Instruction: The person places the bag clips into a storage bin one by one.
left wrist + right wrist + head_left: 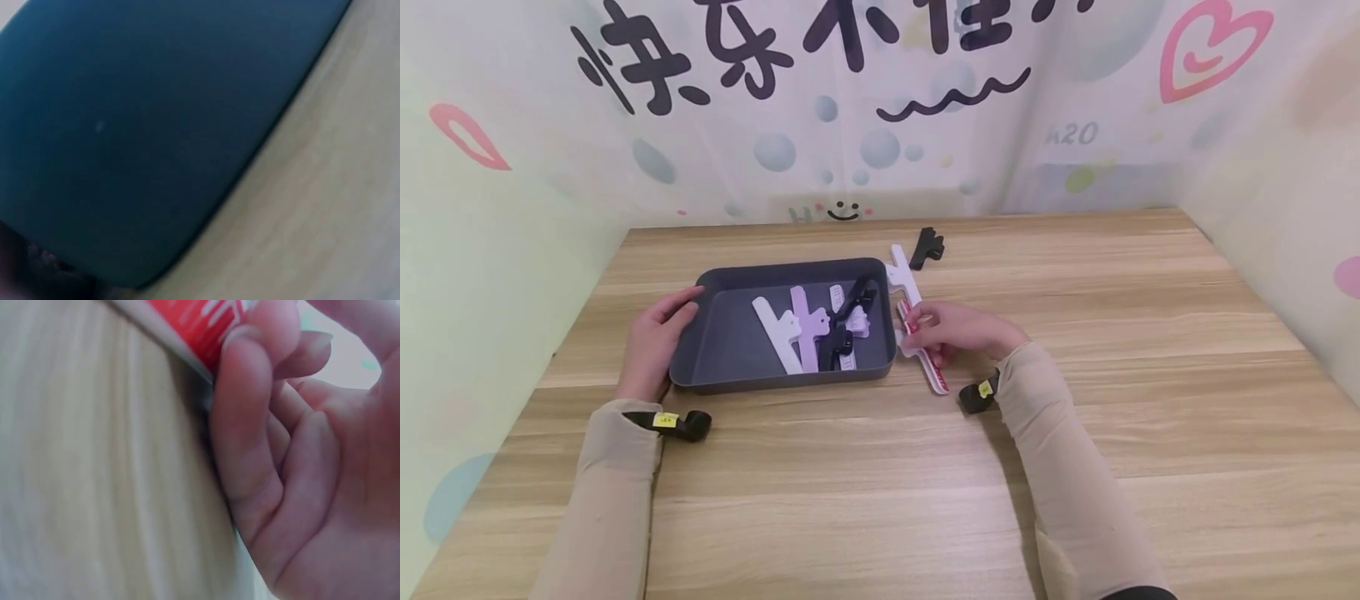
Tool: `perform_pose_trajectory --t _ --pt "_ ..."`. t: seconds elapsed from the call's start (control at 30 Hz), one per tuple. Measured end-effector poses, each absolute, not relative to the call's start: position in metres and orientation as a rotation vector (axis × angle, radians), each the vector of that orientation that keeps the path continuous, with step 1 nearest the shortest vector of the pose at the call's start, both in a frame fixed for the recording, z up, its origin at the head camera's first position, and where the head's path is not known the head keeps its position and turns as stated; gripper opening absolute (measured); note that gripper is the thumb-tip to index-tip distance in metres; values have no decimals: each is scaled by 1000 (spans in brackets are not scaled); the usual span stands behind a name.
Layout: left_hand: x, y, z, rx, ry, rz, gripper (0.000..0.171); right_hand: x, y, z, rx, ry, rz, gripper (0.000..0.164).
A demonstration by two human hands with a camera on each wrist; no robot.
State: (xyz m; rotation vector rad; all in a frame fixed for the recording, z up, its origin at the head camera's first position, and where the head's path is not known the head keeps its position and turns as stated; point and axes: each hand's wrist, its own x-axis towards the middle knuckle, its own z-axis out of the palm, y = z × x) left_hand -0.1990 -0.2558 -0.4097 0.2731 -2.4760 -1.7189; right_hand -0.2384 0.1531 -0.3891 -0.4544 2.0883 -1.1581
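In the head view my left hand (651, 346) lies along the left end of a dark grey tray (775, 384), thumb and fingertips at its rim. The tray's outer wall (156, 125) fills much of the left wrist view. Just right of the tray, my right hand (962, 329) pinches a long bag clip (937, 379) with a red-and-white printed face between thumb and fingers. That red face (194, 325) shows at the top of the right wrist view. Beyond it lie a white bag clip (902, 271) and a smaller black clip (927, 247) on the table.
Inside the tray are a white clip (777, 335), a lilac clip (805, 329), black clips (835, 346) and pale ones partly covered by them. The wooden table (850, 492) ends at a printed curtain (850, 150) behind and pale walls at both sides.
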Motion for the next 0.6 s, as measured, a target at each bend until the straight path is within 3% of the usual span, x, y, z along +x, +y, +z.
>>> perform_pose_trajectory --t 0.6 --pt "-199 -256 -409 266 -2482 -1739 42 -237 150 -388 -411 2147 -1193 30"
